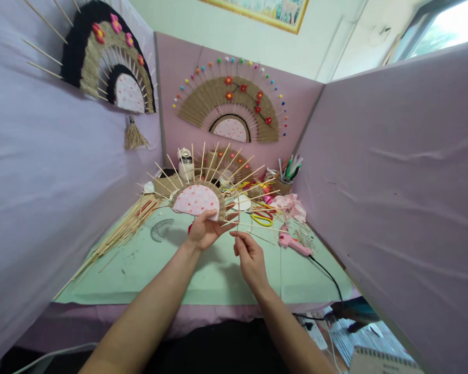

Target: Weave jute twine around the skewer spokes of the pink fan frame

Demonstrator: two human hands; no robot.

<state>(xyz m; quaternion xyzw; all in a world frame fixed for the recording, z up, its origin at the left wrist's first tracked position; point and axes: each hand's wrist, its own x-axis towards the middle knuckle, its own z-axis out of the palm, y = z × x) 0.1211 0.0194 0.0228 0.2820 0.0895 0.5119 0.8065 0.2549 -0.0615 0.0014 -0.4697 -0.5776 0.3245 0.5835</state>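
Note:
My left hand [208,231] grips the lower right edge of a half-round fan [197,201]. The fan has a pale pink panel with reddish dots, a band of brown twine around its curve, and thin wooden sticks spreading outward. A loose thin cord curves across the sticks. My right hand [250,254] is just right of and below the left, with thumb and forefinger pinched on a thin cord [238,215] that runs up past the lower right sticks. The left fingertips are partly behind the sticks.
A pink glue gun [294,243] with a black cable lies at right, near yellow-handled scissors [262,218]. Wooden sticks [120,228] and a protractor [161,229] lie at left. Behind stand a jar [186,167] and a tool holder [283,186]. Finished fans [214,98] hang on the partitions.

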